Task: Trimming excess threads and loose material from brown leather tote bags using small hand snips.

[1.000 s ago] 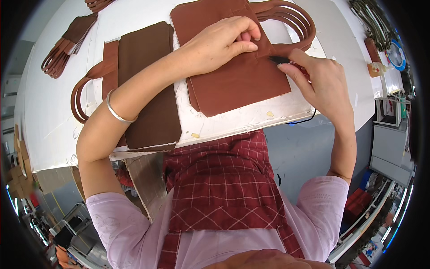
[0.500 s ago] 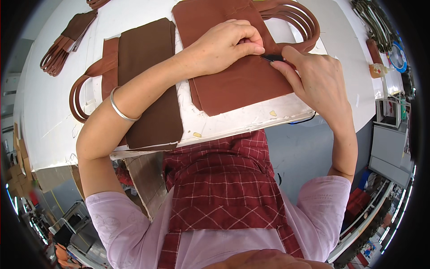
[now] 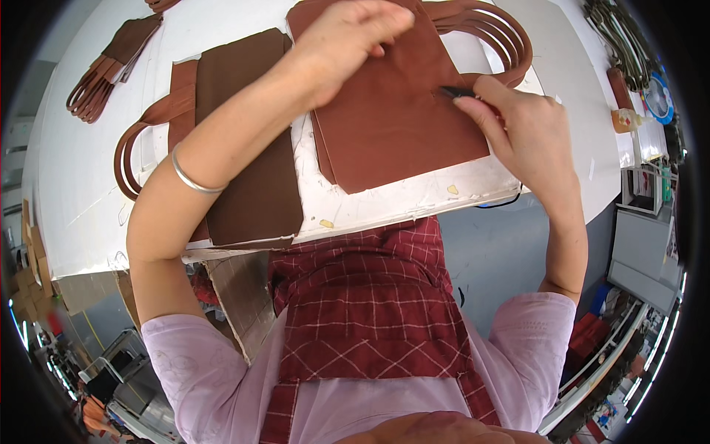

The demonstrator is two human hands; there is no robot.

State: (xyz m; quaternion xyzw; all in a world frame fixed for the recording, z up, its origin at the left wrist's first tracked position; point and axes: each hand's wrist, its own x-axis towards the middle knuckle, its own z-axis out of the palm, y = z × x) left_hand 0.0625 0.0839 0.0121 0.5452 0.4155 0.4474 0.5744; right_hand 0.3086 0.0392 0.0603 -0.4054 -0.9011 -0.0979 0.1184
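Observation:
In my right hand (image 3: 525,129) is a small black pointed tool (image 3: 457,92), pinched between thumb and forefinger; its exact kind is not clear. The tip rests at or just above the reddish-brown leather panel (image 3: 399,140), close to the panel's right edge. My left hand (image 3: 351,41) hovers over the upper left of that panel. Its thumb and forefinger look pressed together, and whatever they might hold is too small to make out. Brown looped straps (image 3: 510,44) extend from the panel's far right side.
Left of the panel lies a stack of dark brown panels (image 3: 248,133), with looped handles (image 3: 127,159) beside it. More bundled straps (image 3: 92,92) lie at the far left of the white table (image 3: 81,192). On the right are a bottle (image 3: 625,120) and a small blue fan (image 3: 657,98).
My left hand has lifted away from the tool's tip, moving up and to the left. My right hand stays nearly in place, with more of the black tool now showing.

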